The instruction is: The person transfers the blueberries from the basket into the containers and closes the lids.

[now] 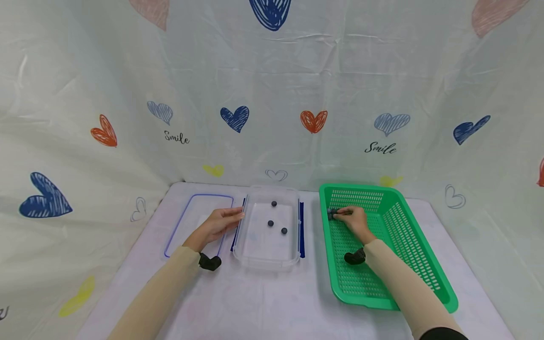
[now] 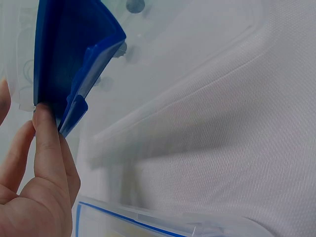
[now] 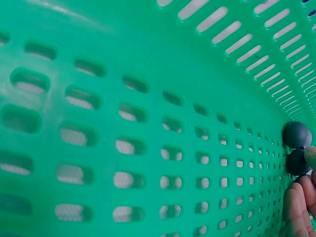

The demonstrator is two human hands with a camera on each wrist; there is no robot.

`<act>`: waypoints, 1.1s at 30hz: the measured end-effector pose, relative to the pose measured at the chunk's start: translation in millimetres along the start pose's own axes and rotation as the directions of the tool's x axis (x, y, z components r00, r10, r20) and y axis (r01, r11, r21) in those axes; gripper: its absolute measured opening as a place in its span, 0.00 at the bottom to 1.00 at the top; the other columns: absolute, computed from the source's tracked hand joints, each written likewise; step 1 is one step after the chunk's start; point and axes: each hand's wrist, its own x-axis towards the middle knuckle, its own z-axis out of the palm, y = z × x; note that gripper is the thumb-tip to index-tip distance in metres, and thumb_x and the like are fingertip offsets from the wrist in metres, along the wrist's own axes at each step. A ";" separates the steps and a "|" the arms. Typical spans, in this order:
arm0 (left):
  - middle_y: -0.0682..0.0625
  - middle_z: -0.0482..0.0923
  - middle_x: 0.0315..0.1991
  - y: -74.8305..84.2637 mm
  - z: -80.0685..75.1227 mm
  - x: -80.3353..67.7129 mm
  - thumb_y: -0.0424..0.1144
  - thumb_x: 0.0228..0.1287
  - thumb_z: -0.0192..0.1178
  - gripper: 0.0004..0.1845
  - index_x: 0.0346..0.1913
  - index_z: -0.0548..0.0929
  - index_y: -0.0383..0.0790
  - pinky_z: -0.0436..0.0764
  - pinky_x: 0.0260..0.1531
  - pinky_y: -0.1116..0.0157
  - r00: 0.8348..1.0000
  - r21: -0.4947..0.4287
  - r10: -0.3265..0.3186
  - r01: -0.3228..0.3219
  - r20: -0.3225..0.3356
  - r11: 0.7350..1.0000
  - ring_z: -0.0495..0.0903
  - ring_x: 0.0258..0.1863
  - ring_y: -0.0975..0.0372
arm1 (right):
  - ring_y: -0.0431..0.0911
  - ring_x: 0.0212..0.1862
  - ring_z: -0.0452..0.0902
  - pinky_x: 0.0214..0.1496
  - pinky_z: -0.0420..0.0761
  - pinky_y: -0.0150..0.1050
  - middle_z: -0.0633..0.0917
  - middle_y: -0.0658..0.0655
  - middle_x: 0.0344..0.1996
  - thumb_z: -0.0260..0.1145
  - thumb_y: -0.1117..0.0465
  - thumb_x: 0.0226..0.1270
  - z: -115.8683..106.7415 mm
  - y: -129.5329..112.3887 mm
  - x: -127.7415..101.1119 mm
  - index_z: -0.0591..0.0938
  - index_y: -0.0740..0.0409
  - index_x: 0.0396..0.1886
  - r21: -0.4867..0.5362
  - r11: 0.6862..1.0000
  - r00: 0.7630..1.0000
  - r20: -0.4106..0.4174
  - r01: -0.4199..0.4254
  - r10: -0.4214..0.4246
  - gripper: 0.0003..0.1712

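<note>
A clear plastic container (image 1: pixel 265 262) with blue side latches stands mid-table and has three small dark balls (image 1: pixel 270 223) in it. My left hand (image 1: pixel 218 224) lies flat against its left side. Its fingers (image 2: pixel 47 143) are straight, and one fingertip touches the blue latch (image 2: pixel 64 64). My right hand (image 1: pixel 352 219) reaches into the far left corner of a green slotted basket (image 1: pixel 420 245). Two dark balls (image 3: pixel 296 134) lie against the basket wall there. The fingertips (image 3: pixel 301 207) pinch the lower ball (image 3: pixel 297 162).
The container's clear lid (image 1: pixel 212 195), edged in blue, lies flat on the table to the left, partly under my left hand. A white cloth printed with hearts covers the table and hangs as a backdrop behind and at both sides.
</note>
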 end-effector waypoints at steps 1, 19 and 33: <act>0.38 0.68 0.70 -0.1 -0.1 0.2 0.37 0.70 0.64 0.30 0.71 0.69 0.32 0.76 0.60 0.65 1.000 0.001 -0.002 0.002 0.000 1.000 0.74 0.63 0.60 | 0.59 0.45 0.80 0.41 0.85 0.45 0.86 0.68 0.41 0.72 0.65 0.64 0.2 -0.5 -0.3 0.85 0.72 0.44 0.000 1.000 1.000 -0.002 -0.001 0.001 0.14; 0.38 0.67 0.70 0.8 1.6 -1.9 0.36 0.71 0.63 0.29 0.71 0.69 0.31 0.76 0.59 0.65 1.000 0.003 0.007 -0.007 0.005 1.000 0.73 0.64 0.58 | 0.59 0.42 0.83 0.38 0.85 0.46 0.87 0.67 0.37 0.74 0.68 0.62 7.0 -1.9 -1.1 0.87 0.72 0.41 -0.062 0.998 0.998 -0.053 0.015 -0.019 0.11; 0.38 0.68 0.69 -1.9 -0.2 1.0 0.37 0.70 0.64 0.30 0.71 0.69 0.31 0.76 0.60 0.65 1.000 0.002 0.009 -0.009 0.002 1.000 0.73 0.64 0.57 | 0.54 0.35 0.80 0.28 0.79 0.35 0.86 0.68 0.38 0.71 0.69 0.64 -3.5 -11.0 -3.0 0.86 0.73 0.43 -0.052 0.998 0.999 -0.024 0.028 -0.029 0.10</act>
